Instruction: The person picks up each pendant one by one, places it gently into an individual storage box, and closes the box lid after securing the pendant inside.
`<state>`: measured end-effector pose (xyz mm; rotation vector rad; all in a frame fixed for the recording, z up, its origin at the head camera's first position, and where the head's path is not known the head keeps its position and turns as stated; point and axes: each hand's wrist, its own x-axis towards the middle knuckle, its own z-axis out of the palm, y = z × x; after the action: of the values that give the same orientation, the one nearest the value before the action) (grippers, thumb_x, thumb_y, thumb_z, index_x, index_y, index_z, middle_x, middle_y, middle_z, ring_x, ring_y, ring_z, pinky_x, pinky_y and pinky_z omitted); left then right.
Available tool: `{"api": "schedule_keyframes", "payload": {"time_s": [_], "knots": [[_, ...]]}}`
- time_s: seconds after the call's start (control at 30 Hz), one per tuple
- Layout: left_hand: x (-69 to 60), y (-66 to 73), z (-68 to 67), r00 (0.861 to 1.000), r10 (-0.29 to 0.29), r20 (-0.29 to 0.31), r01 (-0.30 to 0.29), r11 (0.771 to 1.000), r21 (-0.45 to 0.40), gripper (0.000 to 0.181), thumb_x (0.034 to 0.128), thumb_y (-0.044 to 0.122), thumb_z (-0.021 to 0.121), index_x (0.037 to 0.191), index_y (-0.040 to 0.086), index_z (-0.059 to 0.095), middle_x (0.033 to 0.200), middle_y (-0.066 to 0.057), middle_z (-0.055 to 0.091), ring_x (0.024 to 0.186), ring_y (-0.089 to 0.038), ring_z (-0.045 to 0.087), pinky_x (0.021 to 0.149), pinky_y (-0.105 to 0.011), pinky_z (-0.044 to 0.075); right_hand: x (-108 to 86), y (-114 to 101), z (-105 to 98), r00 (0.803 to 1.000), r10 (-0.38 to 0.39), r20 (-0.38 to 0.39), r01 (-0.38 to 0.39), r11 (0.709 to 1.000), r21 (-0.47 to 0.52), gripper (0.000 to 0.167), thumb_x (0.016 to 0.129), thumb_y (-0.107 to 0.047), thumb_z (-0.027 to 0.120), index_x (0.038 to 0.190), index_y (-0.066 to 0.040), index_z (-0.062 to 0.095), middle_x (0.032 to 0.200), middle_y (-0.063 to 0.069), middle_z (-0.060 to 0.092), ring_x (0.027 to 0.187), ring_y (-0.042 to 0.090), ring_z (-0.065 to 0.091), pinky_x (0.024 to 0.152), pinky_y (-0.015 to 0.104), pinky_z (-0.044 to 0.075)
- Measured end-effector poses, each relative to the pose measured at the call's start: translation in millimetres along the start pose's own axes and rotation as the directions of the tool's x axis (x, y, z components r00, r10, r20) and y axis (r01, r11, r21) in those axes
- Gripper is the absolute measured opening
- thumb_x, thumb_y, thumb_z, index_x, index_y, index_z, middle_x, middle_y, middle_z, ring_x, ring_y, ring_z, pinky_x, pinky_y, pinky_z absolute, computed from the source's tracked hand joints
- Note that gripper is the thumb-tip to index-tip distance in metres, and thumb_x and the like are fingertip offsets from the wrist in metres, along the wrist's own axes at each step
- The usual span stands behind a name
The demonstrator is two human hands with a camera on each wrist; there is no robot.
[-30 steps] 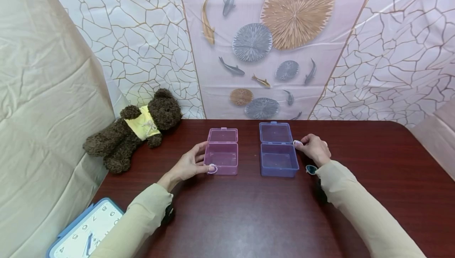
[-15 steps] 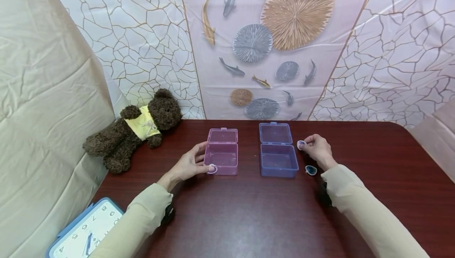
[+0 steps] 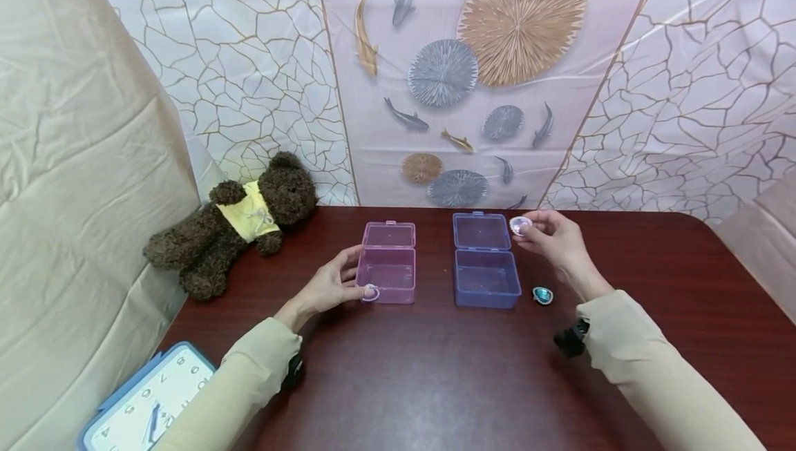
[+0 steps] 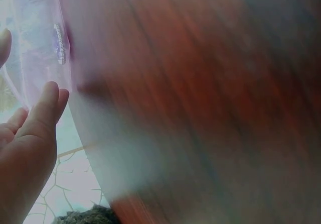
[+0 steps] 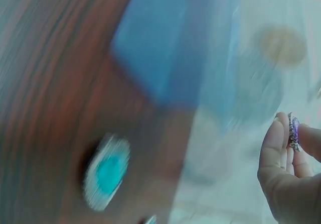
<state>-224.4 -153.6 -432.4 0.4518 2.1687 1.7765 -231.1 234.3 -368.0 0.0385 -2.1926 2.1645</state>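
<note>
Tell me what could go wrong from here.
The oval purple gem with a beaded rim, pinched in the fingers of the right hand, might slip onto the reddish wood-grain table, since nothing else visibly supports it.

The turquoise gem with a pale rim could be knocked; it lies beside the translucent blue plastic box near the right cream sleeve.

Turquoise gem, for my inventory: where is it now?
In the head view, the turquoise gem lies on the table just right of the blue box.

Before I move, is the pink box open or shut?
Open: the pink box has its lid swung back on the far side, exposing the inside.
</note>
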Motion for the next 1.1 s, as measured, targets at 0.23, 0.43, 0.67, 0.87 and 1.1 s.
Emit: {"api": "schedule_keyframes", "payload": {"time_s": [0.23, 0.43, 0.67, 0.87, 1.1], "knots": [[-0.6, 2.5, -0.2, 1.000, -0.007, -0.006, 0.007, 1.000, 0.006, 0.084, 0.0771, -0.001, 0.074, 0.146, 0.005, 0.026, 0.149, -0.019, 0.030, 0.130, -0.039, 0.041, 0.103, -0.044, 0.042, 0.7, -9.7, 74.9, 0.992, 0.018, 0.126, -0.013, 0.999, -0.044, 0.038, 0.091, 0.007, 0.052, 0.125, 0.019, 0.044, 0.081, -0.004, 0.064, 0.068, 0.005, 0.066, 0.072, 0.023, 0.058], [1.0, 1.5, -0.1, 1.000, -0.007, -0.012, 0.008, 1.000, 0.013, 0.084, 0.0768, -0.001, 0.074, 0.146, 0.006, 0.027, 0.147, -0.019, 0.032, 0.129, -0.038, 0.043, 0.102, -0.042, 0.043, 1.5, 1.4, 141.5, 0.972, 0.048, 0.229, -0.032, 0.997, -0.074, 0.032, 0.090, 0.007, 0.055, 0.119, 0.018, 0.051, 0.097, 0.028, 0.064, 0.066, 0.008, 0.065, 0.072, 0.031, 0.059], [-1.1, 2.3, 0.7, 1.000, -0.014, -0.013, 0.014, 1.000, 0.018, 0.084, 0.0770, -0.001, 0.074, 0.146, 0.006, 0.027, 0.146, -0.020, 0.032, 0.129, -0.038, 0.043, 0.103, -0.043, 0.043, 2.3, 15.3, 190.8, 0.953, 0.148, 0.263, -0.056, 0.944, -0.326, 0.025, 0.085, 0.007, 0.061, 0.110, 0.011, 0.063, 0.087, 0.023, 0.068, 0.064, 0.018, 0.068, 0.067, 0.036, 0.060], [-1.8, 3.4, 0.5, 1.000, -0.015, -0.014, 0.015, 0.999, 0.029, 0.084, 0.0770, 0.001, 0.075, 0.146, 0.007, 0.027, 0.146, -0.019, 0.033, 0.129, -0.037, 0.042, 0.103, -0.044, 0.042, 5.2, 19.1, 209.8, 0.957, 0.164, 0.238, -0.041, 0.892, -0.450, 0.021, 0.079, 0.014, 0.059, 0.100, 0.010, 0.064, 0.079, 0.020, 0.068, 0.065, 0.028, 0.068, 0.061, 0.033, 0.060], [-1.3, 3.1, 0.3, 1.000, -0.005, -0.006, 0.005, 1.000, 0.023, 0.084, 0.0767, -0.001, 0.074, 0.146, 0.004, 0.027, 0.145, -0.021, 0.033, 0.129, -0.038, 0.043, 0.103, -0.042, 0.043, 5.2, 23.0, 220.9, 0.953, 0.166, 0.253, -0.002, 0.840, -0.543, 0.020, 0.079, 0.014, 0.058, 0.097, 0.009, 0.066, 0.078, 0.019, 0.069, 0.064, 0.026, 0.069, 0.058, 0.027, 0.058]]}}
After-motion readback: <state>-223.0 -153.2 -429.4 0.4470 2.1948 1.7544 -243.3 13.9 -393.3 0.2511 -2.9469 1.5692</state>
